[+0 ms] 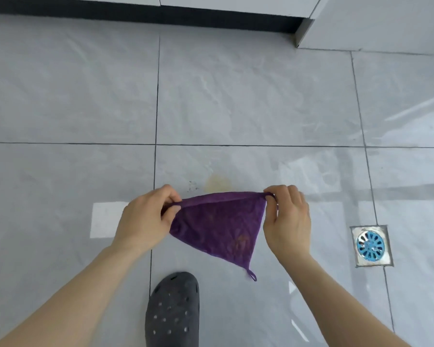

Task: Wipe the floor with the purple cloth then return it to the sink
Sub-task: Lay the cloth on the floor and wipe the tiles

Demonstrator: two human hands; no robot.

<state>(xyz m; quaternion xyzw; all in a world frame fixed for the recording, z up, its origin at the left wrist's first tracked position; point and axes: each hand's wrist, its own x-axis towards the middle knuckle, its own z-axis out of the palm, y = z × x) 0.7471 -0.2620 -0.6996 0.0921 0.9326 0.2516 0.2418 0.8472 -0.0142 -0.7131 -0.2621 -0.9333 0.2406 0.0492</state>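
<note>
- The person is standing over a grey tiled floor (236,96) and looking down at both hands.
- The left hand (145,219) is pinching one upper corner of the purple cloth (221,224) between thumb and fingers.
- The right hand (286,219) is pinching the opposite upper corner in the same way, so the top edge is running nearly taut between the two hands.
- The cloth is hanging in the air above the floor as a downward-pointing triangle, with a small hanging loop (252,275) dangling at its lowest tip.
- A faint orange-brown mark is showing on the lower part of the cloth.
- A pale yellowish stain (217,184) is lying on the tile just beyond the cloth's top edge, with a few small dark specks (193,186) beside it to the left.
- A dark grey perforated clog (173,309) is showing on the floor below the cloth, between the two forearms.
- A square metal floor drain (371,245) with a blue round grate is sitting in the tile to the right of the right hand, well apart from the cloth.
- A dark baseboard strip (161,15) is running along the far edge of the floor under pale cabinet fronts.
</note>
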